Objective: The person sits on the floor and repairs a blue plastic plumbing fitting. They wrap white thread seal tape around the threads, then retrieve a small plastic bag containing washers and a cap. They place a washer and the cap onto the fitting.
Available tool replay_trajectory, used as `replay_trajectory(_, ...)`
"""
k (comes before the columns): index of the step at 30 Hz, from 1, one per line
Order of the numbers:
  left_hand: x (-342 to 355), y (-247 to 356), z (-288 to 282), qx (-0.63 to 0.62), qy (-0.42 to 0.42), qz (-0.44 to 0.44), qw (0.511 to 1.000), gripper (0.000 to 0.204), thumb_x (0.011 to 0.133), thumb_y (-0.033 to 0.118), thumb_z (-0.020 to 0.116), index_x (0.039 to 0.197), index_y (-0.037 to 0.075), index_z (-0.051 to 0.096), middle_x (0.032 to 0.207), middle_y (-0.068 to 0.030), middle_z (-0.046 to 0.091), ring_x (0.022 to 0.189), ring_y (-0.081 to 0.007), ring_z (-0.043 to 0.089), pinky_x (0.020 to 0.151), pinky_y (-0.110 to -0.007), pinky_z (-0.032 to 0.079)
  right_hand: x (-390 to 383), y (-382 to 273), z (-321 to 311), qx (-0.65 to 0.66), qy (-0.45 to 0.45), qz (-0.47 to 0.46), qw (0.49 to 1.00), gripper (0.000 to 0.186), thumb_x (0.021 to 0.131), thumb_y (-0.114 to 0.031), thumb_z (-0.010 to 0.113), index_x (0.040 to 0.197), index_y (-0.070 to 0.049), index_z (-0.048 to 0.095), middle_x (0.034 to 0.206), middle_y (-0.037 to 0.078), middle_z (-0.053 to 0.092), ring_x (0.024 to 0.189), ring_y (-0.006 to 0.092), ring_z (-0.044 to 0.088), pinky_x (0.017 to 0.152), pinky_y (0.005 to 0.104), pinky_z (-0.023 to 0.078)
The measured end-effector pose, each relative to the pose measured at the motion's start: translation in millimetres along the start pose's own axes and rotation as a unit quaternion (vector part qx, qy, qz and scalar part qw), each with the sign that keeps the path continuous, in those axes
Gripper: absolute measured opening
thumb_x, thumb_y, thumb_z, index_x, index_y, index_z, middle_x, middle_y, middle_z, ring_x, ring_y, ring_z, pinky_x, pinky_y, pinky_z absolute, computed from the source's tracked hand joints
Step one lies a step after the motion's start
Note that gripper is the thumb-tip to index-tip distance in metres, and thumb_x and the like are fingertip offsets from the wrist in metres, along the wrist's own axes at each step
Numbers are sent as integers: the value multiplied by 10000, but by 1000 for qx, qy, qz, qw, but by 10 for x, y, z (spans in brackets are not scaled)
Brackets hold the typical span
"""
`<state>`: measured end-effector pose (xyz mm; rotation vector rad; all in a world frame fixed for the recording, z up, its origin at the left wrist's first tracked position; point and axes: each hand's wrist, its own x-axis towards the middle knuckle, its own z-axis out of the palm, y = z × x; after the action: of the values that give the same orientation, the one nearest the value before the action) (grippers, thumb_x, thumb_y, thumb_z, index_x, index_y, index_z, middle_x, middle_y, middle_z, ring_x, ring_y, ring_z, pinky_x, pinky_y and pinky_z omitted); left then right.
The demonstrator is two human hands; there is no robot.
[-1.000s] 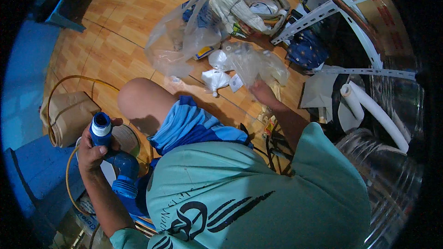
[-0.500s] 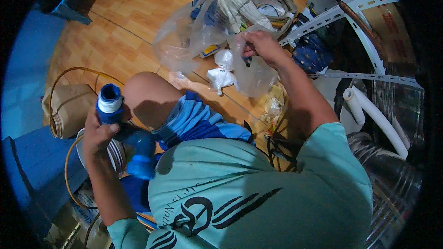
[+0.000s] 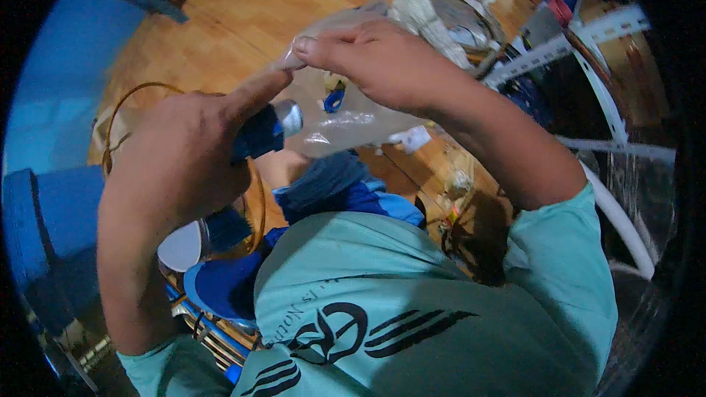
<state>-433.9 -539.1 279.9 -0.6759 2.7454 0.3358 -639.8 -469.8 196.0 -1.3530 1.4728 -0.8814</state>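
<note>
My left hand [image 3: 180, 154] is wrapped round a blue pipe fitting [image 3: 257, 132] with white tape [image 3: 292, 117] wound about its end. Much of the fitting is hidden behind the hand. Its forefinger reaches out to the edge of a clear plastic bag [image 3: 349, 129]. My right hand [image 3: 368, 59] pinches that same edge between thumb and fingers, so both hands meet at the bag's rim. Inside the bag show a small blue piece [image 3: 334, 100] and something pale yellow. The bag hangs above my knee and the floor.
An orange hose [image 3: 132, 88] loops at the left beside a blue box [image 3: 59, 235]. White perforated metal angle bars [image 3: 544, 51] stand at the right, near a white pipe [image 3: 625, 228]. A whitish sack [image 3: 419, 7] lies ahead on the wood-patterned floor [image 3: 243, 0].
My right hand has brought the clear bag up and leftward. My left hand, still holding the blue fitting, has moved forward and right to meet it. The view has shifted slightly.
</note>
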Motion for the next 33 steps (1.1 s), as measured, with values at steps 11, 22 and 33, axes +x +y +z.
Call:
replay_trajectory(11, -1554, 96, -412, -25, 73, -92, 993, 801, 445, 4, 765, 1223, 49, 581, 1174, -174, 638, 906, -394, 663, 723, -413, 553, -46, -1413, 457, -122, -125, -296, 939, 405, 948, -387, 597, 1056, -14, 711, 911, 154, 715, 766, 185, 674, 684, 302, 520)
replay_trajectory(22, -2021, -268, 236, -137, 75, -115, 981, 696, 584, 97, 748, 1253, 67, 555, 1039, -168, 641, 849, -369, 646, 757, -427, 521, 239, -935, 741, -514, -210, -151, 818, 536, 831, -251, 680, 1315, -70, 538, 1311, 181, 554, 1173, 379, 543, 991, 462, 439)
replay_trajectory(33, -2448, -698, 462, -262, 191, -94, 941, 558, 558, 39, 674, 1113, -6, 652, 987, -174, 689, 928, -277, 672, 893, -345, 499, 861, -890, 2066, -191, -260, -534, 782, 594, 763, -88, 754, 1319, -135, 548, 1309, 112, 573, 1179, 334, 549, 978, 411, 465)
